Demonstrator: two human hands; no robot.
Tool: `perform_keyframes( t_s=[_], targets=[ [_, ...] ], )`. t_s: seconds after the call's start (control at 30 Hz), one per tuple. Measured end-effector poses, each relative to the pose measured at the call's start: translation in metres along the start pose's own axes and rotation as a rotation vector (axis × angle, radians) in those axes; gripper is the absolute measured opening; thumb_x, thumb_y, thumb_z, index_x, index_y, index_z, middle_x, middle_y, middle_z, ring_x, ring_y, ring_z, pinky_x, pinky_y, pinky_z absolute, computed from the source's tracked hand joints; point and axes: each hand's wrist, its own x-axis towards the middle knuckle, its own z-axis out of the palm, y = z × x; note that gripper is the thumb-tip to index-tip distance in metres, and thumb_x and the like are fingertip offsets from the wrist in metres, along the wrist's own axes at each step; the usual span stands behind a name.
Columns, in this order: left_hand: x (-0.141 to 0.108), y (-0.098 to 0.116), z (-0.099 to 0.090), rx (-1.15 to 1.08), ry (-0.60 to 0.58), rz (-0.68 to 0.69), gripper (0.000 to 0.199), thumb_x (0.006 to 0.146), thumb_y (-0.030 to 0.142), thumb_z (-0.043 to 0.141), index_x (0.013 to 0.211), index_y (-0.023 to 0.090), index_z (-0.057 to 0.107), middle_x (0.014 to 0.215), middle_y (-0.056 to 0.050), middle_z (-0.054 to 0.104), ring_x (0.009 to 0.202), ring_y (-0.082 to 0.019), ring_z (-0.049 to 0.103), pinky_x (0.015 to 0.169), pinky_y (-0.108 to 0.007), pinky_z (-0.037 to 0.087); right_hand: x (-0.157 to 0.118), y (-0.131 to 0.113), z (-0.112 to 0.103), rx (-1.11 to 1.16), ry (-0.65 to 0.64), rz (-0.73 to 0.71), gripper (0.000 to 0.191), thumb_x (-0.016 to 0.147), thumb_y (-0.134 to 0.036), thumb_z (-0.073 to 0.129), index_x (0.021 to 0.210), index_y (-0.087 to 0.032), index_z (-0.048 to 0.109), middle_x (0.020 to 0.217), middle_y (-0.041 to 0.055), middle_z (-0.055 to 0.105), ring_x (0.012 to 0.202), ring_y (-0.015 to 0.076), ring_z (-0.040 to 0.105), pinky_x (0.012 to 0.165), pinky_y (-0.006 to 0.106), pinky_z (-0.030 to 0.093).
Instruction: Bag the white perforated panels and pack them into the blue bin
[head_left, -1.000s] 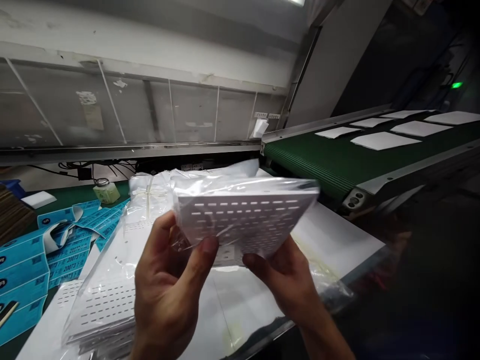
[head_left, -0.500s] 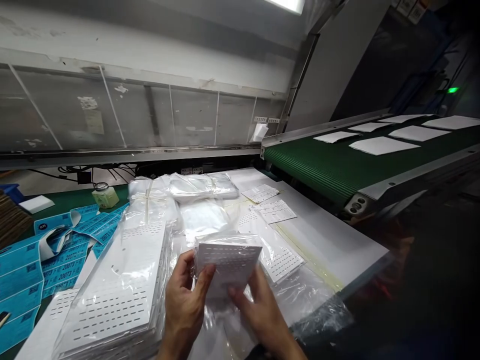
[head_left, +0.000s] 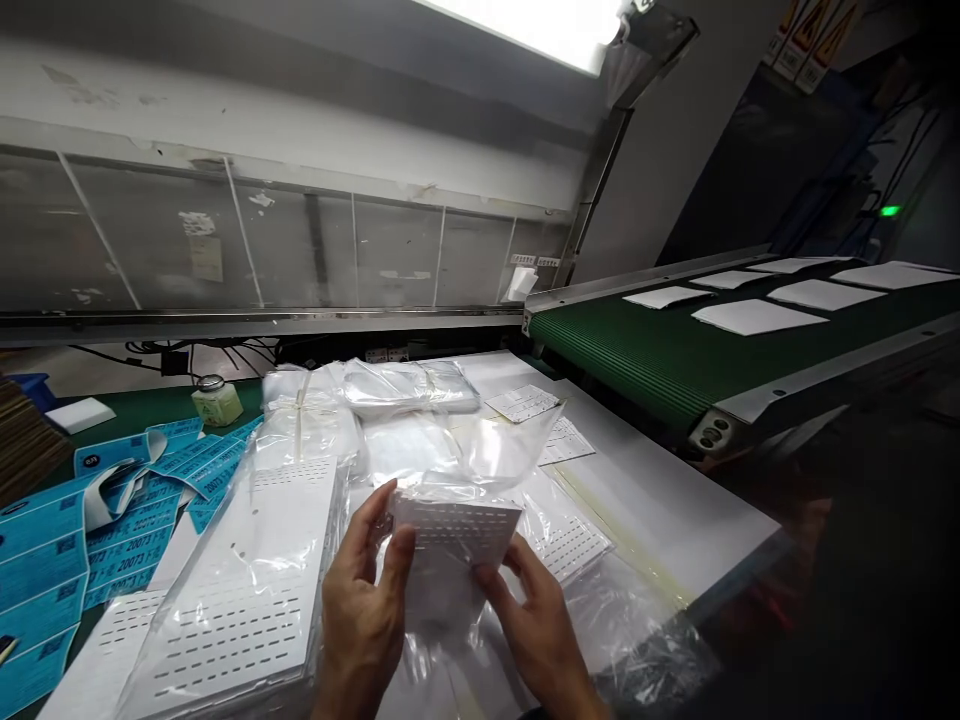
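Observation:
Between my hands a small stack of white slotted cards [head_left: 446,575] stands tilted up, clear plastic film around it. My left hand [head_left: 366,600] grips its left edge, thumb in front and fingers behind. At the right edge my right hand [head_left: 534,620] pinches the stack and film between thumb and fingers. A loose flap of clear bag [head_left: 502,445] rises behind the cards. Left of my hands lies a tall pile of bagged slotted sheets [head_left: 240,590]. Another bagged slotted card [head_left: 574,545] lies just beyond my right hand.
Bundles of clear plastic bags [head_left: 405,385] lie at the back. Two slotted cards, one a loose card [head_left: 523,402], rest on the white board [head_left: 675,520]. Right, a green conveyor belt [head_left: 622,350] carries several white sheets. Blue printed labels [head_left: 45,560] and a small jar [head_left: 217,402] are at left.
My right hand, blurred earlier, now grips the stack's right edge. Clear film now covers the cards' front, and a bag flap stands up behind them. The view has shifted slightly.

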Motion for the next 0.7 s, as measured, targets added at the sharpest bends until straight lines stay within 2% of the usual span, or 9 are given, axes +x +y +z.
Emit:
perform_keyframes(
  t_s=[0.07,0.13,0.2,0.27,0.33,0.4,0.53,0.6,0.7],
  targets=[
    [-0.001,-0.015,0.001,0.07,-0.012,-0.014,0.047,0.076,0.05,0.061,0.116,0.024,0.06,0.119,-0.007,0.062,0.112,-0.028,0.055,0.091,-0.034,0.045,-0.003,-0.003,-0.001,-0.01,-0.007,-0.011,0.039,0.076,-0.046,0.063,0.107,-0.023,0.059,0.107,0.008,0.065,0.106,0.0276,0.057,0.087,0.039,0.048],
    [-0.007,-0.035,0.003,0.093,-0.039,-0.005,0.046,0.078,0.048,0.059,0.116,0.023,0.06,0.12,-0.007,0.062,0.115,-0.028,0.052,0.094,-0.035,0.043,-0.002,-0.012,-0.003,0.07,-0.011,-0.054,0.05,0.073,-0.044,0.066,0.116,-0.022,0.052,0.115,0.0095,0.061,0.109,0.0277,0.055,0.089,0.039,0.047],
    [-0.016,-0.052,0.006,0.066,-0.055,0.007,0.043,0.08,0.047,0.056,0.115,0.022,0.06,0.119,-0.007,0.062,0.115,-0.028,0.052,0.097,-0.036,0.04,0.0,-0.022,-0.004,0.157,-0.005,-0.05,0.053,0.073,-0.044,0.066,0.119,-0.022,0.049,0.115,0.0101,0.06,0.105,0.0273,0.057,0.085,0.037,0.05],
    [-0.024,-0.06,0.007,0.031,-0.06,0.02,0.04,0.081,0.045,0.056,0.114,0.022,0.06,0.119,-0.007,0.061,0.115,-0.028,0.051,0.1,-0.037,0.037,0.001,-0.026,-0.003,0.186,0.005,-0.009,0.048,0.073,-0.045,0.066,0.113,-0.022,0.052,0.106,0.0087,0.064,0.095,0.0265,0.061,0.076,0.035,0.053],
    [-0.027,-0.054,0.006,0.015,-0.038,0.057,0.04,0.08,0.042,0.059,0.115,0.023,0.059,0.124,-0.007,0.058,0.12,-0.028,0.047,0.104,-0.038,0.032,0.0,-0.021,-0.002,0.137,0.028,0.012,0.041,0.071,-0.046,0.067,0.103,-0.021,0.057,0.096,0.0072,0.067,0.088,0.0262,0.062,0.071,0.034,0.053],
    [-0.025,-0.038,0.003,-0.004,-0.014,0.095,0.046,0.079,0.04,0.06,0.121,0.024,0.053,0.13,-0.007,0.053,0.123,-0.028,0.044,0.105,-0.039,0.03,-0.004,-0.008,-0.001,0.028,0.061,0.007,0.039,0.068,-0.046,0.069,0.095,-0.02,0.061,0.091,0.0076,0.068,0.087,0.0272,0.063,0.072,0.035,0.052],
    [-0.013,-0.006,0.005,-0.014,-0.069,0.148,0.061,0.077,0.041,0.063,0.131,0.024,0.041,0.127,-0.01,0.054,0.116,-0.028,0.05,0.097,-0.039,0.04,-0.015,0.021,-0.002,-0.146,0.053,0.021,0.038,0.067,-0.046,0.068,0.093,-0.018,0.064,0.091,0.0098,0.07,0.093,0.0311,0.062,0.079,0.039,0.049],
    [-0.01,-0.007,0.009,0.047,-0.109,0.183,0.056,0.076,0.043,0.062,0.126,0.022,0.046,0.123,-0.01,0.055,0.114,-0.028,0.051,0.094,-0.038,0.042,-0.019,0.029,-0.003,-0.176,0.032,0.053,0.043,0.068,-0.046,0.066,0.1,-0.018,0.062,0.097,0.0105,0.069,0.096,0.0318,0.061,0.082,0.041,0.047],
    [-0.015,-0.033,0.012,0.118,-0.184,0.174,0.043,0.08,0.045,0.055,0.115,0.019,0.052,0.112,-0.01,0.061,0.104,-0.026,0.056,0.086,-0.036,0.046,-0.022,0.029,-0.008,-0.141,0.073,0.114,0.059,0.064,-0.047,0.07,0.113,-0.017,0.054,0.11,0.012,0.065,0.105,0.0319,0.057,0.089,0.04,0.045]
  ],
)
